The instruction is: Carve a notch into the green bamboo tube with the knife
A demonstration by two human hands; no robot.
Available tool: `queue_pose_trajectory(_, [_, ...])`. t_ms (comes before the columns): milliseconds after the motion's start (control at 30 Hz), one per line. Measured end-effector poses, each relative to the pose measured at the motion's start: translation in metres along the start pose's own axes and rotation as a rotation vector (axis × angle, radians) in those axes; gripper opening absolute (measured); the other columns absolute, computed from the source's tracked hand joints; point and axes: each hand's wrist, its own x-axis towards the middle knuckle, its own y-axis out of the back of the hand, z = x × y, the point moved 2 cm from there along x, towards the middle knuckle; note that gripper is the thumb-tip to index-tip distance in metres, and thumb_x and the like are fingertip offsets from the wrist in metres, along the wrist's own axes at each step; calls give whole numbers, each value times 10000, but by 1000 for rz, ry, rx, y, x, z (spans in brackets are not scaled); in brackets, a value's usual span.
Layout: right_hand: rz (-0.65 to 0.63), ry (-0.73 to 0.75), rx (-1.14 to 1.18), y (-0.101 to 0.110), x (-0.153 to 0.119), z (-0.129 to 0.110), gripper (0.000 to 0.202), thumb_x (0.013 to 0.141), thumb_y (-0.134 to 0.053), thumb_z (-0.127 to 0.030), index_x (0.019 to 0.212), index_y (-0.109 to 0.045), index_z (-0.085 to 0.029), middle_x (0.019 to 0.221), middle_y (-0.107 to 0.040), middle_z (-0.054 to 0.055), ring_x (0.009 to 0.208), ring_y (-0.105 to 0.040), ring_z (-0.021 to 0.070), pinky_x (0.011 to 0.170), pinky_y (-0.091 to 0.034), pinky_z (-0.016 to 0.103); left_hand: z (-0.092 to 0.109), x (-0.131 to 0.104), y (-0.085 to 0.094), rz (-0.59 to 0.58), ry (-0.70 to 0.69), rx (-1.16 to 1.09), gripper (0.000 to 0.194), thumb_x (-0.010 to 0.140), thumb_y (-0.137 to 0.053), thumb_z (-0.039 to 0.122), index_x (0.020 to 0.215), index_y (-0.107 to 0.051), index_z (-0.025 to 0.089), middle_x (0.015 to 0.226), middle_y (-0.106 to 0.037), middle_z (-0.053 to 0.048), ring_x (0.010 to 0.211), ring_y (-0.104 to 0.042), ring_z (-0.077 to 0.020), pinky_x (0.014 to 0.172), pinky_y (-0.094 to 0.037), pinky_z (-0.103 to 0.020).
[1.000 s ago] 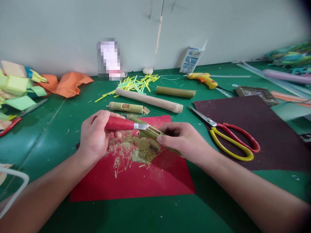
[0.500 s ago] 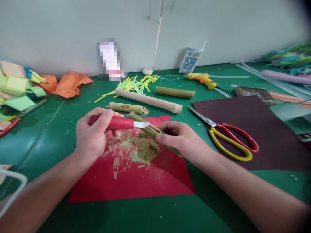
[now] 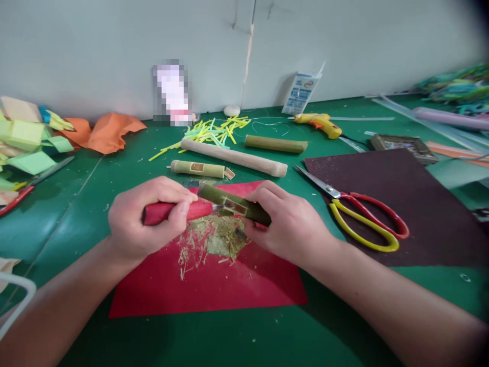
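The green bamboo tube (image 3: 214, 195) is held over the far part of the red sheet (image 3: 206, 288), slanting so that its left end lies farther from the person than its right. Its skin is smooth and olive green, darker toward the right, with a duller rim around the left end. A long rectangular opening is cut through the upper side, its edges pale and raw, the hollow brown inside.

The right hand (image 3: 292, 219) is closed around the tube's right end, thumb beneath and fingers over the top. The left hand (image 3: 143, 214) is closed around the red handle of the knife (image 3: 178, 211), over the sheet's far left part; the short blade reaches the left end of the opening, though its very tip is hard to make out.

On the red sheet, below the tube, lie pale shavings and dust (image 3: 225, 239). Just beyond its far edge is a lighter bamboo piece (image 3: 210, 169) with a squarish cutout, then a pale stick (image 3: 233, 156) and an uncut-looking olive piece (image 3: 275, 144). Farther beyond the sheet are yellow and mint strips (image 3: 214, 132) and a yellow glue gun (image 3: 319, 125). To its right, open scissors (image 3: 338, 195) lie partly on a dark maroon sheet (image 3: 405, 209); orange paper (image 3: 110, 133) lies beyond it to the left.
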Motion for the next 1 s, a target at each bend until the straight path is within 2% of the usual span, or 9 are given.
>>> queue_pose_trajectory(100, [-21, 42, -39, 0, 0, -3, 169, 739, -581, -221, 890, -626, -160, 907, -634, 62, 685, -554, 153, 518, -329, 273, 9, -4, 2, -87, -5, 134, 171, 754, -654, 142, 852, -693, 276, 864, -748, 9, 772, -699, -192, 691, -575, -337])
queue_pose_trajectory(167, [-22, 48, -50, 0, 0, -4, 180, 742, -563, -213, 901, -627, -161, 930, -642, 69, 709, -569, 163, 530, -330, 279, 15, -6, 1, -104, -35, 188, 169, 757, -648, 161, 856, -694, 290, 848, -754, 17, 753, -707, -200, 667, -580, -340])
queue_pose_trajectory(400, [-95, 107, -79, -6, -2, -7, 139, 770, -536, -193, 875, -621, -165, 871, -672, 57, 765, -608, 183, 569, -327, 300, 21, -4, -7, -197, -88, 215, 132, 779, -642, 143, 847, -682, 249, 825, -753, 2, 733, -716, -179, 663, -573, -274])
queue_pose_trajectory(500, [-102, 103, -105, -7, -2, -9, 106, 756, -540, -202, 834, -603, -168, 785, -661, 50, 727, -607, 185, 562, -308, 303, 24, -3, -7, -210, -46, 200, 109, 806, -630, 150, 856, -676, 236, 841, -754, -4, 773, -725, -178, 708, -575, -264])
queue_pose_trajectory(733, [-227, -70, -57, -9, 0, -10, 112, 728, -543, -213, 834, -569, -188, 739, -657, 41, 616, -562, 163, 524, -259, 284, 26, 0, -10, -219, 75, 139, 101, 840, -591, 161, 819, -672, 219, 839, -752, -4, 763, -720, -172, 704, -564, -258])
queue_pose_trajectory(933, [-316, -272, 138, -9, 4, -6, 101, 693, -591, -250, 770, -556, -196, 677, -638, 23, 556, -499, 134, 499, -291, 253, 11, -5, -12, -116, 217, 22, 89, 827, -602, 154, 784, -658, 208, 855, -742, -15, 808, -701, -184, 781, -543, -297])
queue_pose_trajectory(1000, [-328, -328, 209, -11, 5, -3, 118, 680, -609, -272, 759, -563, -197, 686, -642, 24, 560, -502, 133, 504, -316, 254, 7, -8, -11, -72, 297, 4, 102, 840, -595, 185, 783, -675, 212, 840, -744, -15, 738, -694, -173, 732, -550, -296])
